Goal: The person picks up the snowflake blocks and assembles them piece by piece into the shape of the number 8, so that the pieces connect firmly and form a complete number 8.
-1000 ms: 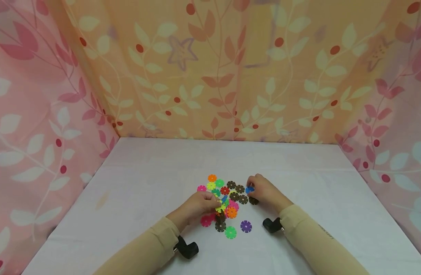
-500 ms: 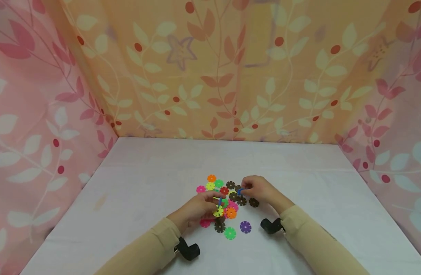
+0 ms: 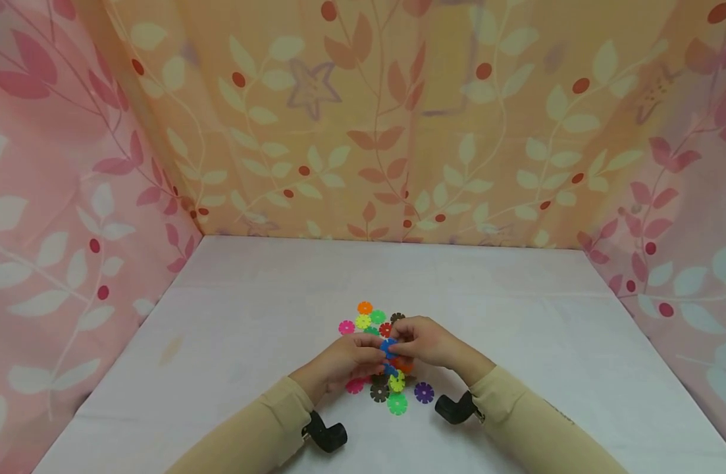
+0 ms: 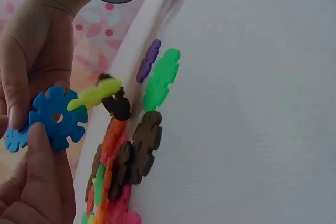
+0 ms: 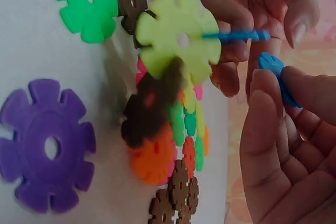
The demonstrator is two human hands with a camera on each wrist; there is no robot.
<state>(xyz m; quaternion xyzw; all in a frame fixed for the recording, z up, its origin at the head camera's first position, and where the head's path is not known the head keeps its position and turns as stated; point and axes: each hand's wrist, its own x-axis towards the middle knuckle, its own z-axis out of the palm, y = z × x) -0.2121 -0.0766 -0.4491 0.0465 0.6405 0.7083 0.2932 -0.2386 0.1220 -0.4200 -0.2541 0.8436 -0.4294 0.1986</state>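
My left hand (image 3: pixel 349 359) holds a small chain of notched plastic discs: a blue disc (image 4: pixel 58 118) slotted to a yellow disc (image 5: pixel 178 38), with a brown disc (image 5: pixel 152 106) joined on the yellow one. Between the thumb and fingers of my right hand (image 3: pixel 429 341) another blue disc (image 5: pixel 278 77) is pinched. Both hands meet over the pile, their fingertips close together. In the left wrist view the two blue discs overlap. In the head view my right hand hides some of the brown discs lying on the table.
Below the hands lie several loose discs, among them a purple disc (image 3: pixel 424 393), a green disc (image 3: pixel 397 403) and an orange disc (image 3: pixel 365 307). A white cloth covers the table (image 3: pixel 250 296). Patterned curtains (image 3: pixel 351 118) stand around its back and sides.
My right hand has carried its blue disc left from the right side of the pile to my left hand. The chain in my left hand has turned, its yellow disc now hanging lower.
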